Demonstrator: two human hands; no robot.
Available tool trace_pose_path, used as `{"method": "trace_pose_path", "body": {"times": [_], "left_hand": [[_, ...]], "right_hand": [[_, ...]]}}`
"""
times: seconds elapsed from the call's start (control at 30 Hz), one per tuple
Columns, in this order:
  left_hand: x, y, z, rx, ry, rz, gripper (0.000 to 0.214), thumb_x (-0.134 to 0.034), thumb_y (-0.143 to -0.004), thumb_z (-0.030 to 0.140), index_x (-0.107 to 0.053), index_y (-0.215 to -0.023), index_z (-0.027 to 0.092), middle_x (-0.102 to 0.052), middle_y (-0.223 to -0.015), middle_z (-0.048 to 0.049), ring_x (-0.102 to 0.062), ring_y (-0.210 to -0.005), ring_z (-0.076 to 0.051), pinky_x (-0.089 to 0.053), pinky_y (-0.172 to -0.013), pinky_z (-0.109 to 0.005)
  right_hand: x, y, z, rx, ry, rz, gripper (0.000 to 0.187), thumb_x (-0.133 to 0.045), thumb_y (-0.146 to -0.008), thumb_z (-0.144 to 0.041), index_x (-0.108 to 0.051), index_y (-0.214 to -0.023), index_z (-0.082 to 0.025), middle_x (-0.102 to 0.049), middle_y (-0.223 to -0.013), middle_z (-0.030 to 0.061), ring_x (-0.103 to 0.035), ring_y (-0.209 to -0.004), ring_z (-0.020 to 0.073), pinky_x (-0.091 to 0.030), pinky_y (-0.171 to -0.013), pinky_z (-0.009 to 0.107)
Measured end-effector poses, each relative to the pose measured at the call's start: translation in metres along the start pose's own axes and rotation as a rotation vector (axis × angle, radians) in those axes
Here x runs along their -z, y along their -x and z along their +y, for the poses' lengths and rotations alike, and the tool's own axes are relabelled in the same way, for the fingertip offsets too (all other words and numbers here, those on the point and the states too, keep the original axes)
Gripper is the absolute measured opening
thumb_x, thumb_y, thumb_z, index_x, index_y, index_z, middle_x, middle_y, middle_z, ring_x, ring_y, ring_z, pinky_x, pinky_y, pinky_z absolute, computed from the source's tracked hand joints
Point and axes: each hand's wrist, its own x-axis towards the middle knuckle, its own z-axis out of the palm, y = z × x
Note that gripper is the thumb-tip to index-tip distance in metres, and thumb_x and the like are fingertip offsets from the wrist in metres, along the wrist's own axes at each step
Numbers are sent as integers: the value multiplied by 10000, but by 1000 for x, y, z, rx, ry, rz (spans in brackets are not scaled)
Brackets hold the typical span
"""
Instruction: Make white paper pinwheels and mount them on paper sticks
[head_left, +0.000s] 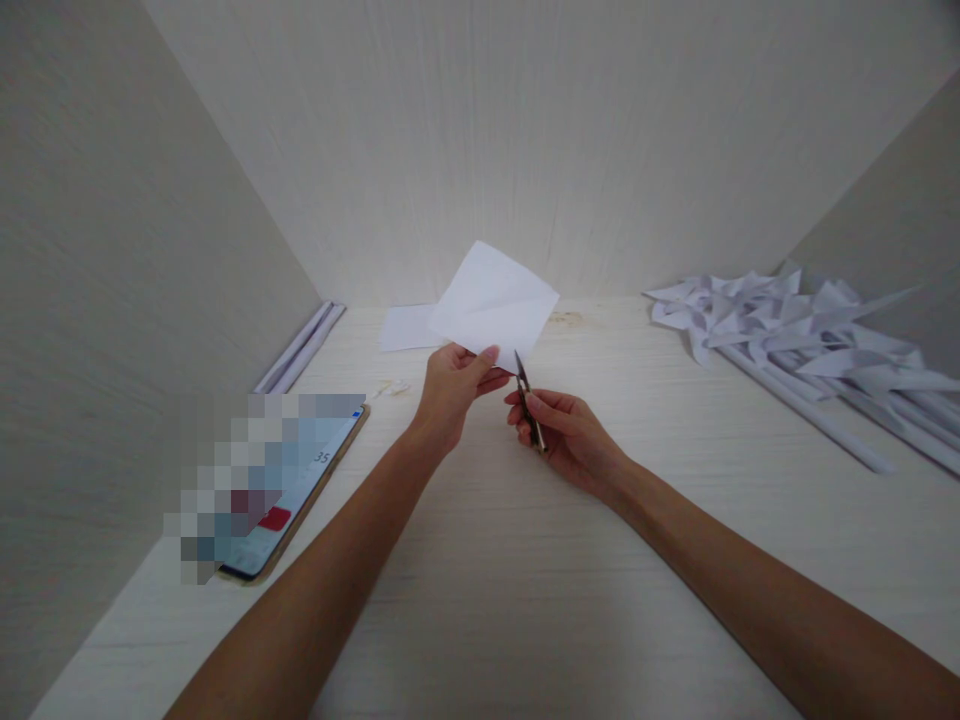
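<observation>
We saw the left hand (pixel 448 388) with thumb and fingers clamped on the white sheet (pixel 495 295) at its lower edge, and the right hand (pixel 568 427) gripping the scissors (pixel 526 400) — long axis running up and slightly left from its fingers, tip over the sheet's lower corner. Beyond the left fingers lay a second sheet (pixel 407 328), well right of both hands paper pinwheels (pixel 757 325); we saw no container.

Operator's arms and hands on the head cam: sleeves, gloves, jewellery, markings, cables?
Left hand and right hand: ordinary five-fingered hands, no gloves. Left forearm and right forearm are bare as far as the frame shows: no sleeves, watch, bracelet, cables or clear markings. No ring seen, but some fingers are hidden.
</observation>
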Motion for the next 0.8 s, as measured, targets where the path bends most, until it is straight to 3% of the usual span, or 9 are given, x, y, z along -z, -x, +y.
{"method": "trace_pose_path", "body": {"times": [0.8], "left_hand": [[-1, 1, 1, -13, -39, 8, 81, -622, -673, 155, -556, -662, 110, -597, -601, -2, -597, -559, -99, -521, -644, -271]], "right_hand": [[0, 1, 1, 18, 47, 0, 210, -726, -584, -293, -665, -699, -128, -617, -600, 7, -491, -480, 48, -394, -468, 185]]}}
